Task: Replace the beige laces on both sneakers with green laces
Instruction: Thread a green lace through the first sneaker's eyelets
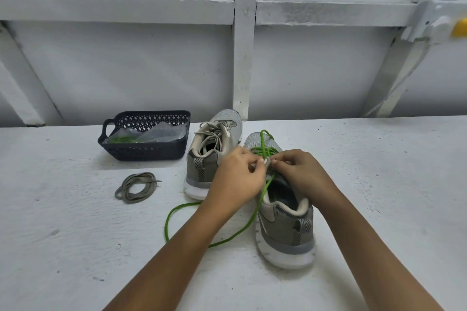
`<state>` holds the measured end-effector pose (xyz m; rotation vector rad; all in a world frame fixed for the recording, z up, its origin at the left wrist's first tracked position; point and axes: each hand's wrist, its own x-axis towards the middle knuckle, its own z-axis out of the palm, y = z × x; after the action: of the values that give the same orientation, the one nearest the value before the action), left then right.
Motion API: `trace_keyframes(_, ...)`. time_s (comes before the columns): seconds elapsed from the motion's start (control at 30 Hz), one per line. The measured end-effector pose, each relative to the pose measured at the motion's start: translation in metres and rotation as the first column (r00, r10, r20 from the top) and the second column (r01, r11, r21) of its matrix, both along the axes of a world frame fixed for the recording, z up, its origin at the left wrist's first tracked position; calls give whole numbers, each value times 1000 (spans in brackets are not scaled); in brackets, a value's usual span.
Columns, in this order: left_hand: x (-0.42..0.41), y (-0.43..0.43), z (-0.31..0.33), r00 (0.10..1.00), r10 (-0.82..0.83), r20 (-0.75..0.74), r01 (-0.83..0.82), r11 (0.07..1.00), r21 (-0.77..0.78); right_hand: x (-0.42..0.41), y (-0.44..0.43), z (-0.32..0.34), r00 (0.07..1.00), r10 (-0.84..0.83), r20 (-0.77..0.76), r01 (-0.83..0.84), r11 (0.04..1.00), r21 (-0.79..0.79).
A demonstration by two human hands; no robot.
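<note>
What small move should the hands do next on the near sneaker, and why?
Probably draw the green lace through the upper eyelet until its slack is gone. Both the left hand and the right hand pinch at that eyelet of the near sneaker, the lower rows are already laced, and a long loose loop lies on the table.

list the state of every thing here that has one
near sneaker, upright, partly laced in green
far sneaker, upright, beige laces in
green lace, threaded through the near sneaker, one end trailing loose on the table
beige lace, removed, coiled on the table
basket, holds a plastic bag with a spare green lace
left hand, pinching at the near sneaker's eyelets
right hand, pinching there too
</note>
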<state>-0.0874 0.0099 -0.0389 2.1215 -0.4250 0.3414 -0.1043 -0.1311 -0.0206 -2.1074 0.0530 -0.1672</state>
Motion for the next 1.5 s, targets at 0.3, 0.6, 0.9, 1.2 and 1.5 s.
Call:
trace_keyframes(0.3, -18, -2, -3, 991, 7, 130, -32, 981, 189, -1, -5, 4, 997, 43, 62, -22, 949, -314)
trace_keyframes(0.6, -23, -9, -9, 994, 56, 92, -66, 992, 108, -9, -4, 3, 994, 22, 112, 7, 969, -248)
trace_keyframes(0.9, -27, -11, -13, 996, 90, -25, -88, 993, 77, -21, -19, 24, 986, -127, 111, 54, 862, 503)
trace_keyframes(1.2, -33, -12, -14, 992, 124, -1, -124, 992, -16, -24, -24, 35, 993, 79, -89, -51, 959, 278)
trace_keyframes(1.5, -33, -15, -16, 991, 132, 6, -131, 990, -53, -20, -20, 35, 988, 131, 87, -52, 796, -604)
